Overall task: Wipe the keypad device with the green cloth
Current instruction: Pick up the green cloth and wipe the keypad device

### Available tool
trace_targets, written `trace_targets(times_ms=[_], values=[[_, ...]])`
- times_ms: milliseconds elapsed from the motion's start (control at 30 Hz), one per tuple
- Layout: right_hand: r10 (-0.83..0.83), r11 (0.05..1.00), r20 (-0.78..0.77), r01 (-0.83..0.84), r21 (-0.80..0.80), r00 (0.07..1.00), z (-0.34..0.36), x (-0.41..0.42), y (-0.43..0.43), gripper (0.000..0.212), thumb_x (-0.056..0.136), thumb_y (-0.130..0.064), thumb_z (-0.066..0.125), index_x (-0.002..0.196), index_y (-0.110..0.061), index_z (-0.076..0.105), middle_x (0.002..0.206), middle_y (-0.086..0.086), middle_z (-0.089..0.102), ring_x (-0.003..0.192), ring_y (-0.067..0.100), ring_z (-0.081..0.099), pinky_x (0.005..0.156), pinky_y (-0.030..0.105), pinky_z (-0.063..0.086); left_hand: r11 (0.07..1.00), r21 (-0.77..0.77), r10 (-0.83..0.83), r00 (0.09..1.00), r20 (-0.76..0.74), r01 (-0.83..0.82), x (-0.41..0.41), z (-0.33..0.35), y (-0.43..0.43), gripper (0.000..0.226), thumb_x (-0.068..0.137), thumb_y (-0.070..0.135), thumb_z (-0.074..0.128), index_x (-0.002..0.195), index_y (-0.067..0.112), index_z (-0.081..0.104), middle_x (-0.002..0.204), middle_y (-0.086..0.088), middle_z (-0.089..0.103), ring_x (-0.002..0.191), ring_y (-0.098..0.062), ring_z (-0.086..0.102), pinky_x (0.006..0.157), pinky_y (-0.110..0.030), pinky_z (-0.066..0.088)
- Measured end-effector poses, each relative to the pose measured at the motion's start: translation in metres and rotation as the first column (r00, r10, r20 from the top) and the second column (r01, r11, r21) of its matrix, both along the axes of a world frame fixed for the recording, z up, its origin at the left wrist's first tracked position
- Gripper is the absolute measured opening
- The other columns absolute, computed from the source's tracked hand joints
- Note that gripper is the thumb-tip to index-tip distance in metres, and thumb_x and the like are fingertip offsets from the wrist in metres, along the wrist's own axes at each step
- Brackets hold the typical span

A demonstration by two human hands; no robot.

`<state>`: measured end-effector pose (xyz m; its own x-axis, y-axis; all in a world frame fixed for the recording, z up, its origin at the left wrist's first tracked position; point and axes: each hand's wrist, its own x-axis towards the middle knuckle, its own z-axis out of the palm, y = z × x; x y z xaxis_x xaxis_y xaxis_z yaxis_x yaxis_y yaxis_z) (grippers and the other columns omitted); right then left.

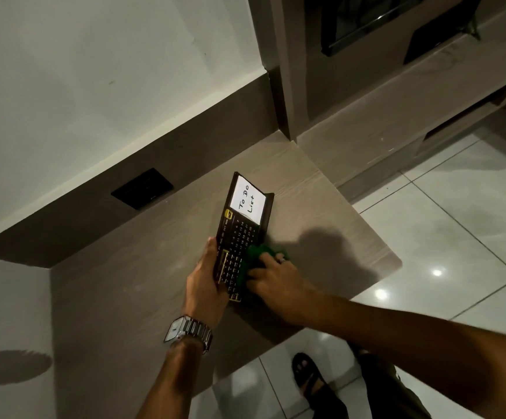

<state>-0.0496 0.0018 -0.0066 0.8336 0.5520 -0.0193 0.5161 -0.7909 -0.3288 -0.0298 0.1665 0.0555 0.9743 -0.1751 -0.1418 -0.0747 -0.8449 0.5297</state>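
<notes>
A dark keypad device with small keys and a white "To Do List" note on its upper part lies tilted on the wooden desk. My left hand, with a metal watch on the wrist, grips the device's near left edge. A green cloth is pressed against the device's right side over the keys, and my right hand is closed on top of it. Most of the cloth is hidden under my fingers.
A black wall socket plate sits on the brown back panel behind the desk. A brown cabinet with shelves stands at the right. Glossy white floor tiles lie beyond the desk edge; my sandalled foot is below.
</notes>
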Motion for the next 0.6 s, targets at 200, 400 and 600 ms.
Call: trace_targets(times_ms=[200, 400, 600], values=[[-0.127, 0.955, 0.016, 0.126, -0.268, 0.992, 0.031, 0.070, -0.050, 0.028, 0.096, -0.014, 0.048, 0.119, -0.011, 0.062, 0.128, 0.015, 0.056, 0.119, 0.037, 0.045, 0.091, 0.046, 0.045, 1.000, 0.007, -0.009, 1.000, -0.023, 0.009, 0.001, 0.001, 0.001, 0.096, 0.081, -0.004, 0.062, 0.151, 0.027, 0.004, 0.133, -0.017, 0.052, 0.099, -0.027, 0.063, 0.081, -0.034, 0.056], [-0.263, 0.964, -0.332, 0.237, -0.120, 0.906, 0.055, 0.108, -0.065, 0.039, 0.082, -0.021, 0.070, 0.120, -0.019, 0.062, 0.120, 0.007, 0.059, 0.116, 0.028, 0.051, 0.095, 0.044, 0.048, 0.999, -0.037, 0.031, 0.999, -0.029, -0.032, -0.001, -0.006, 0.004, 0.095, 0.079, -0.007, 0.063, 0.151, 0.026, 0.011, 0.140, -0.015, 0.048, 0.110, -0.026, 0.060, 0.085, -0.035, 0.057], [0.216, 0.316, -0.836, 0.774, 0.549, 0.505, 0.031, 0.077, -0.074, 0.043, 0.083, 0.011, 0.057, 0.117, -0.014, 0.064, 0.110, 0.008, 0.073, 0.098, 0.021, 0.071, 0.075, 0.030, 0.060, 1.000, 0.006, 0.020, 1.000, -0.002, -0.020, 0.000, -0.006, 0.003, 0.101, 0.076, -0.007, 0.068, 0.149, 0.029, 0.008, 0.153, -0.010, 0.036, 0.133, -0.029, 0.045, 0.106, -0.047, 0.045]])
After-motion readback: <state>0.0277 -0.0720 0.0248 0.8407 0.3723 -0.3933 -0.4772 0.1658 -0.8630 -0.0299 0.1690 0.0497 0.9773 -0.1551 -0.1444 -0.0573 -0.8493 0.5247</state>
